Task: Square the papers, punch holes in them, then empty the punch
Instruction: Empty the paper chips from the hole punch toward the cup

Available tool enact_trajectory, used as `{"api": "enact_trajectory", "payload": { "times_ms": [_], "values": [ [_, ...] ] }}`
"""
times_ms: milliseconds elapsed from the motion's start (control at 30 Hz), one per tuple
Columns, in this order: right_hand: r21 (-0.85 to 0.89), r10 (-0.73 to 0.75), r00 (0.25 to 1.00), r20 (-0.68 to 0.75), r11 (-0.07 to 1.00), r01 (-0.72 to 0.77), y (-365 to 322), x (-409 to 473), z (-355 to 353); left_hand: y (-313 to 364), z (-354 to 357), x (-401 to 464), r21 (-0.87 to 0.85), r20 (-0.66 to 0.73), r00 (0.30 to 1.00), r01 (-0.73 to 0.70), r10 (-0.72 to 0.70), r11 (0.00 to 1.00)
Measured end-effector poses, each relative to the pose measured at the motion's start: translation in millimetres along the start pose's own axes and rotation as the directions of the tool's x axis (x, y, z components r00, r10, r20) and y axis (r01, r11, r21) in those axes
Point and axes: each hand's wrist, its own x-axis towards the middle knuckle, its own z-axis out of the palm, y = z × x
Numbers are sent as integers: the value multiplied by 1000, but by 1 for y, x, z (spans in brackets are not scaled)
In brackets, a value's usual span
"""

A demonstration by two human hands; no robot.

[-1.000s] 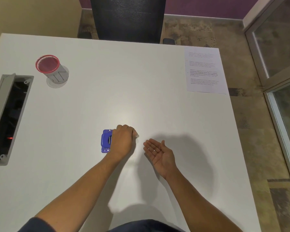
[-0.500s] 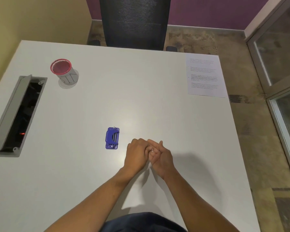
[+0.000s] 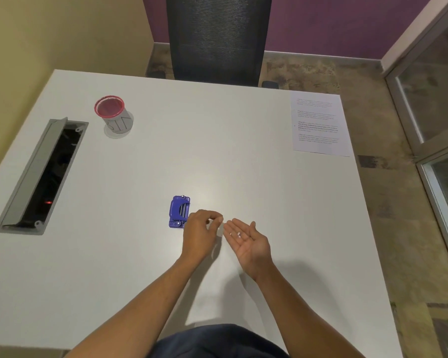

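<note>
A small blue hole punch lies on the white table just left of my hands. My left hand hovers beside it with fingers loosely curled, thumb and fingertips close together; I cannot see anything between them. My right hand is held palm up and cupped, with a few tiny white paper dots resting in the palm. The printed papers lie flat at the table's far right corner, well away from both hands.
A red-rimmed mesh cup stands at the far left. An open grey cable tray is set into the table's left side. A black mesh chair stands behind the far edge. The table's right edge drops to the floor.
My left hand left the punch, met my right hand, then drew back. My right palm now lies open with white paper dots in it. The view has shifted.
</note>
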Motion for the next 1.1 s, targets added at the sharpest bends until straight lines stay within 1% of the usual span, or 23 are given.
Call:
{"api": "enact_trajectory", "payload": {
  "times_ms": [100, 233, 300, 400, 533, 633, 833, 933, 1100],
  "values": [
    [-3, 7, 1000, 7, 1000, -7, 2, -1, 2, -10, -14, 4, -142, -58, 988, 132, -141, 981],
    [0, 23, 1000, 13, 1000, -23, 6, 3, 4, -30, -33, 11, -214, -135, 945, 266, -298, 940],
    [1, 25, 1000, 11, 1000, -25, 9, 5, 7, -40, -42, 18, -223, -176, 920, 309, -350, 925],
    [-10, 23, 1000, 9, 1000, -23, 13, 9, 13, -54, -53, 29, -204, -200, 899, 351, -390, 914],
    [-40, 19, 1000, 0, 999, -19, 18, 15, 24, -65, -61, 41, -179, -178, 876, 419, -448, 890],
    [-66, 18, 1000, -15, 998, -19, 23, 22, 32, -67, -61, 50, -215, -124, 870, 446, -478, 869],
    [-132, 23, 1000, -15, 991, -24, 28, 38, 50, -78, -64, 61, -203, -70, 877, 454, -476, 867],
    [-147, 34, 999, -8, 989, -35, 31, 49, 62, -83, -70, 63, -248, -15, 876, 464, -482, 850],
    [-157, 43, 999, 26, 987, -38, 40, 71, 91, -87, -91, 68, -426, -7, 860, 460, -511, 779]
  ]
}}
